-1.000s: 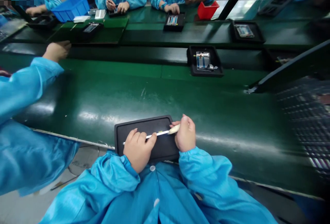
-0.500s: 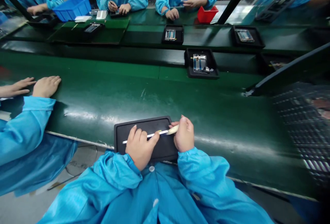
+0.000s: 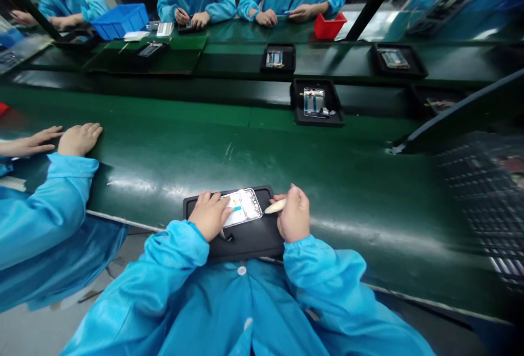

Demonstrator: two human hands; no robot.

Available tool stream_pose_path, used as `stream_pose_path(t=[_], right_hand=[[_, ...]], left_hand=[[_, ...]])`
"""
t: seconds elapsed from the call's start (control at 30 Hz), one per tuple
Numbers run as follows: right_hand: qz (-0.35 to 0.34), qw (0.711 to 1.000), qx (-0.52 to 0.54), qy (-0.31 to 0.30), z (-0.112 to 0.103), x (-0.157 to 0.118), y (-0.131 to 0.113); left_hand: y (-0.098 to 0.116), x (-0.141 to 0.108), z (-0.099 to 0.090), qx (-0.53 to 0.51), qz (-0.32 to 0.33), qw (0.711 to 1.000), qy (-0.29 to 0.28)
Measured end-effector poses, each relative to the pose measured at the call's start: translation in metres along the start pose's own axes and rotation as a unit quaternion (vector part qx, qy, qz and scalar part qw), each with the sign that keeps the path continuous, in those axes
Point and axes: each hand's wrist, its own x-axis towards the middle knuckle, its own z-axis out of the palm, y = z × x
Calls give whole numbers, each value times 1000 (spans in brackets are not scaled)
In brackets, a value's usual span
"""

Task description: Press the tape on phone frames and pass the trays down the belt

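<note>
A black tray (image 3: 254, 238) lies at the table's front edge, before my body. On it is a white-rimmed phone frame (image 3: 245, 207), with its inner side and small parts showing. My left hand (image 3: 209, 217) grips the frame's left end, which its fingers cover. A short dark flex cable (image 3: 228, 237) sticks out below the frame, near the left thumb. At the tray's right side, my right hand (image 3: 295, 215) is closed round a cream-coloured pointed tool (image 3: 275, 206). The tool's tip points left, close to the frame's right end.
A co-worker's hands (image 3: 79, 138) rest on the green table (image 3: 347, 181) at left. Beyond stand black trays with phone parts (image 3: 317, 102), a red bin (image 3: 329, 26) and a blue bin (image 3: 120, 20). Other people sit across. A dark post (image 3: 450, 113) rises at right.
The phone frame was on edge and now shows its inner face, lying flatter over the tray. My left hand has shifted left and up. The right hand with the tool has barely moved.
</note>
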Motion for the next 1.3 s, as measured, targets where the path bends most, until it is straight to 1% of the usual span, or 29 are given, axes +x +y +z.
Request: stream_pose_path(t=[0.07,0.17,0.27,0.33,0.4,0.47,0.53,0.6,0.63,0.67,0.7,0.73,0.77,0.83,0.87,0.9,0.97,1.0,1.1,1.2,1.27,1.3], right_hand=[[4,1000,2,6,0,0,0],[14,1000,11,2,0,0,0],[18,1000,19,-3,1,1,0],[15,1000,19,-2,1,1,-1],[14,1000,21,-1,1,1,-1],[17,1000,22,-1,1,1,-2],[27,999,19,-1,1,1,-3],[36,999,17,-1,2,1,-4],[40,999,20,0,2,1,-4],[44,999,27,2,3,1,-5],[48,998,35,5,3,1,-5],[53,998,43,7,3,1,-6],[59,997,51,11,3,1,-7],[75,995,60,15,3,1,-8],[84,995,60,15,3,2,-9],[95,994,58,8,3,2,-10],[119,992,50,-8,2,4,-12],[131,990,46,-19,1,5,-13],[154,987,37,-33,-5,11,-16],[158,987,25,-12,-16,23,-19],[161,986,25,23,-24,32,-19],[165,985,29,39,-27,36,-18]], left_hand=[[-5,-2,6,-2,-6,1000,1],[-16,-12,8,-3,-70,997,33],[-23,-19,7,8,-108,994,35],[-20,-19,8,18,-107,994,16],[-12,-18,9,23,-98,995,-4],[-4,-18,11,20,-81,996,-15],[-2,-20,12,6,-58,998,-17],[-10,-26,11,-7,-67,998,-2],[-18,-30,10,-11,-92,996,12],[-27,-34,9,-15,-132,991,28],[-37,-38,8,-21,-182,982,37],[-47,-42,7,-32,-235,971,34],[-56,-45,5,-52,-284,957,19],[-68,-46,3,-121,-354,926,-42],[-71,-45,2,-170,-374,908,-78],[-72,-41,1,-220,-384,890,-109],[-72,-31,-1,-303,-383,861,-141],[-71,-26,-3,-329,-377,853,-147],[-69,-14,-8,-363,-356,847,-153],[-72,-12,-13,-406,-350,827,-172],[-81,-12,-16,-427,-366,812,-158],[-87,-11,-17,-430,-379,807,-140]])
